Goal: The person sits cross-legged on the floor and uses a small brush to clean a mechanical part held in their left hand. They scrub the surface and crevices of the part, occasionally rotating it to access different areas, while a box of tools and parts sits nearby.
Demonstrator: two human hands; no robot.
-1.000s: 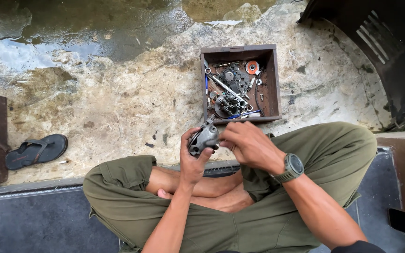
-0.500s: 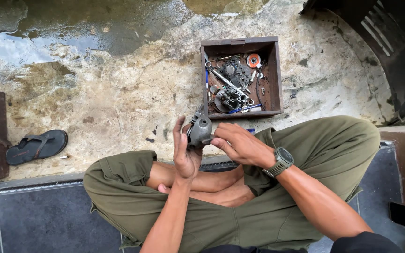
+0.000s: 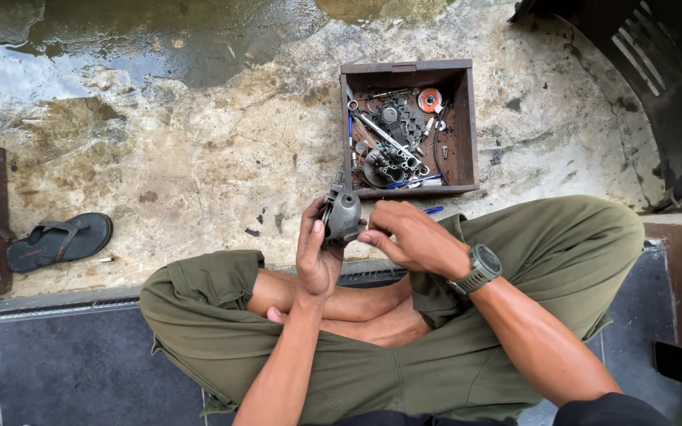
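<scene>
Grey metal part (image 3: pixel 343 214) is standing upright, clamped in the left hand (image 3: pixel 317 256); the right hand (image 3: pixel 412 237) is pinching its right side, wooden box (image 3: pixel 467 126) just beyond.

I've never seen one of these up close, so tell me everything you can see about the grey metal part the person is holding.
The grey metal part is a small, rounded, dull casting with a darker fitting sticking out at its top end. It is held upright in front of the crossed legs, just below the wooden box. The left hand cradles it from the side and the right hand touches it with the fingertips. Finer detail is too small to tell.
</scene>
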